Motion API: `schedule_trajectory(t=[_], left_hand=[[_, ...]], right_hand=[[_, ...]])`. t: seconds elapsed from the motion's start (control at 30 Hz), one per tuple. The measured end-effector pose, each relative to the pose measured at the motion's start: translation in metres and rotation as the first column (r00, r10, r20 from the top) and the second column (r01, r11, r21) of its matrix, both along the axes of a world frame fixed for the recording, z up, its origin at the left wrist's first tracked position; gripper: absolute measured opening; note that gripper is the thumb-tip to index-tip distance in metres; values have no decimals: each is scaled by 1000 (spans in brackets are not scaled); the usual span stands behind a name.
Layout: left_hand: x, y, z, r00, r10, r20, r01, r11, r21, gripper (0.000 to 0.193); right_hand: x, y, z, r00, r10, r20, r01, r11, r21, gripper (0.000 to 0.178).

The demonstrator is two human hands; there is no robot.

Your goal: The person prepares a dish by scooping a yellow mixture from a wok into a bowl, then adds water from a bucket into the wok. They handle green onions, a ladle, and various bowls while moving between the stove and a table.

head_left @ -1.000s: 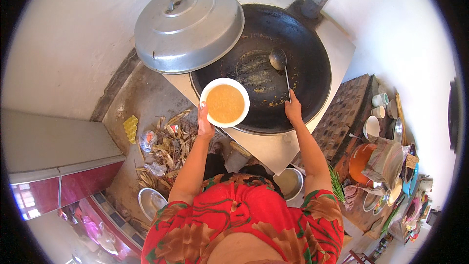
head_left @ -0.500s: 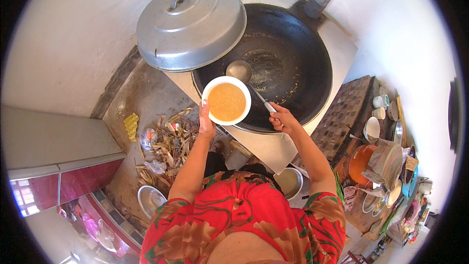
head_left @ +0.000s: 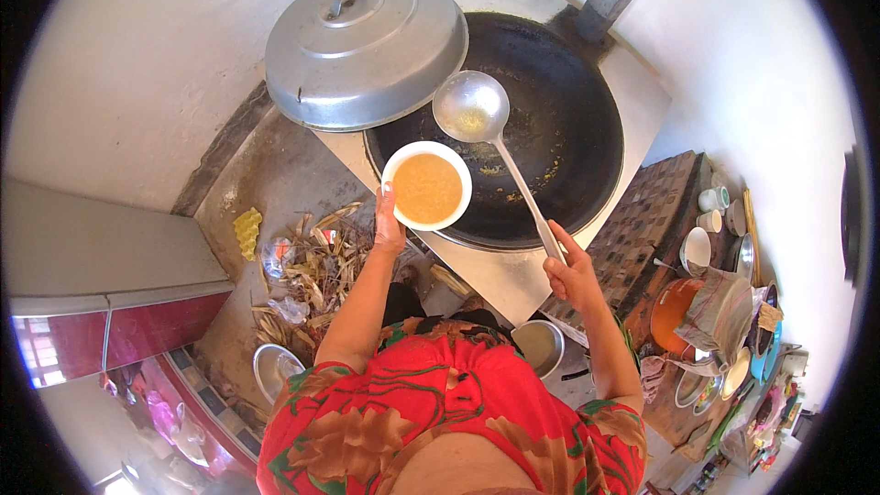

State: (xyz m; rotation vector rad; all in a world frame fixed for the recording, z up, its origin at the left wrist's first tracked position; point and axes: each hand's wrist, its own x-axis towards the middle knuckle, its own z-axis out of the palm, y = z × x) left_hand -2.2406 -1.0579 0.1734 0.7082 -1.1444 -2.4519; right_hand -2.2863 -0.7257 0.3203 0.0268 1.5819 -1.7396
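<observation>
A white bowl of orange-yellow soup sits in my left hand, which grips its left rim and side over the near left edge of the stove. My right hand is closed round the handle of a metal ladle. The ladle's round head hangs above the big black wok, just beyond the bowl and apart from it. A little yellow residue shows inside the ladle. The wok holds only a thin wet film and yellow bits on its bottom and near side.
A large domed metal lid covers the wok's left edge. Dry husks and two metal basins lie on the floor by my legs. At right, a worktop carries bowls and an orange basin.
The ladle has risen out of the wok, and my right hand has drawn back toward me and to the right. The bowl in my left hand has barely moved.
</observation>
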Motion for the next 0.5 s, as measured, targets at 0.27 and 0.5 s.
schedule_trajectory(t=[0.27, 0.5], left_hand=[[1, -3, -10, 1000, -4, -10, 4, 1000, 25, 62], [0, -6, -14, 1000, -2, 10, 1, 999, 51, 63]], right_hand=[[36, 27, -39, 834, 148, -532, -39, 977, 212, 58], [-20, 2, -82, 750, 123, -650, 177, 910, 376, 60]])
